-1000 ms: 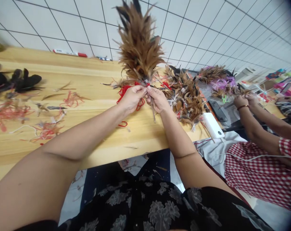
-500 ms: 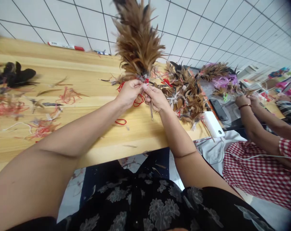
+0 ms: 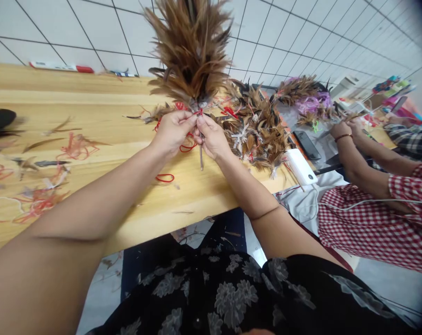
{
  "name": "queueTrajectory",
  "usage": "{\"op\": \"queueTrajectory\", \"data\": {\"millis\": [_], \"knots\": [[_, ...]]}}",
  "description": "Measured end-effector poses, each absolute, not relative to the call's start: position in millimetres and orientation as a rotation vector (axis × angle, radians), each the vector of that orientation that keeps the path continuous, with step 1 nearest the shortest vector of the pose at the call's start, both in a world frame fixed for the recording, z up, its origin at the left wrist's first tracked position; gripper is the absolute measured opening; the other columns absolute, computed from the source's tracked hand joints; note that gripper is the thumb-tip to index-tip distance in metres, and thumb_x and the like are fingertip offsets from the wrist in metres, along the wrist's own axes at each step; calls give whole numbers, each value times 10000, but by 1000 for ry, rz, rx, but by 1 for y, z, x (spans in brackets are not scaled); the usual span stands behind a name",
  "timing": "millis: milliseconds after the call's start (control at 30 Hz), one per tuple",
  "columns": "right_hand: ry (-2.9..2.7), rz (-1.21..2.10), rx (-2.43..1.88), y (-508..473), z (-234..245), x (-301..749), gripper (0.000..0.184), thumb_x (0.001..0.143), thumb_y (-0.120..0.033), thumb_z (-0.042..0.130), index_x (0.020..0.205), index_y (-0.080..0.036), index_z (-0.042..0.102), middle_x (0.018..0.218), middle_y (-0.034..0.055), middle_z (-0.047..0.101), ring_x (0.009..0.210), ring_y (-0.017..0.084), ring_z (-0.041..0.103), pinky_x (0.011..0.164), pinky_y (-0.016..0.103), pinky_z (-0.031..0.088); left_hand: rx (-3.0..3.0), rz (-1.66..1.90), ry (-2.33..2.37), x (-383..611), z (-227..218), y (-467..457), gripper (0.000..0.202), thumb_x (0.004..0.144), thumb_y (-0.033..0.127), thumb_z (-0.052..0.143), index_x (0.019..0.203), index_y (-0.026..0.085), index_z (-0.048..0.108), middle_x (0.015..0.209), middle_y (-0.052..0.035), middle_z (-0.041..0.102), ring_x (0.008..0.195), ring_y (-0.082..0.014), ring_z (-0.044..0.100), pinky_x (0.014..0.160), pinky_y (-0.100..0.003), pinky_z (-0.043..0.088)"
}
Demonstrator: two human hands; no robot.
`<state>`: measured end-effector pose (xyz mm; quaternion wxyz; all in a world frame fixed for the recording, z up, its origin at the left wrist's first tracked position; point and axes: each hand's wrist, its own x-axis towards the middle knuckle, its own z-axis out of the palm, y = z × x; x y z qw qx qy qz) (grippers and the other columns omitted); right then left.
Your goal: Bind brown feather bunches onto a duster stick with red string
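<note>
A large bundle of brown feathers (image 3: 193, 60) on a thin stick (image 3: 201, 158) stands upright between my hands, over the table. Red cord (image 3: 199, 112) goes round the base of the feathers. My left hand (image 3: 174, 130) pinches at this cord, fingertips together. Against it, my right hand (image 3: 211, 136) has its fingers closed round the stick just below the feathers. Loops of red cord (image 3: 188, 148) hang or lie behind the hands; another red loop (image 3: 165, 177) rests on the wood. The exact hold of the fingertips on the cord is partly hidden.
To the right lies a heap of brown feather bunches (image 3: 257, 125), near a white power bank (image 3: 301, 166) and a black phone (image 3: 306, 144). Loose feathers and red string scraps (image 3: 78, 146) lie left. A marker (image 3: 60, 67) sits by the tiled wall. A co-worker's hands (image 3: 341, 129) work at right.
The view has shifted, so the table things appear further left. Both hands stay together at the feather base; the feather bundle now shows more of its dark inner side.
</note>
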<state>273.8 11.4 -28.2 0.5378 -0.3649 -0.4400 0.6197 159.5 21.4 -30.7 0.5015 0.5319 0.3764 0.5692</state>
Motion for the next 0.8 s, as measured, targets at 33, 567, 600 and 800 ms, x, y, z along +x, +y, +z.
{"op": "queueTrajectory", "data": {"millis": [33, 567, 600, 800], "knots": [[-1059, 1471, -865, 12, -28, 275, 304, 979, -455, 750, 884, -220, 584, 584, -102, 422, 500, 61, 372, 465, 187, 313, 1312, 1390, 917, 159, -30, 22, 321, 942, 336, 813, 738, 174, 626, 608, 34, 625, 535, -95, 568, 555, -243, 481], [-1212, 1121, -905, 42, -24, 325, 396, 985, -639, 663, 969, -249, 598, 821, -23, 591, 629, 73, 471, 525, 183, 418, 1828, 1339, 1157, 151, -7, 8, 140, 981, 283, 691, 874, 200, 724, 727, -16, 671, 782, -189, 611, 808, -334, 516], [-1179, 1105, -897, 43, -19, 333, 371, 991, -615, 667, 962, -252, 592, 812, -24, 583, 621, 75, 463, 530, 189, 420, 1812, 1287, 1142, 150, -6, 7, 162, 995, 303, 678, 884, 197, 731, 721, -17, 668, 774, -187, 605, 800, -335, 515], [-1082, 1007, -865, 30, 15, 362, 125, 1014, -366, 639, 930, -280, 606, 951, -16, 691, 628, 101, 404, 535, 236, 340, 1892, 1017, 1327, 139, 2, 10, 182, 983, 342, 658, 1005, 203, 773, 892, -45, 729, 904, -229, 644, 906, -400, 538]]}}
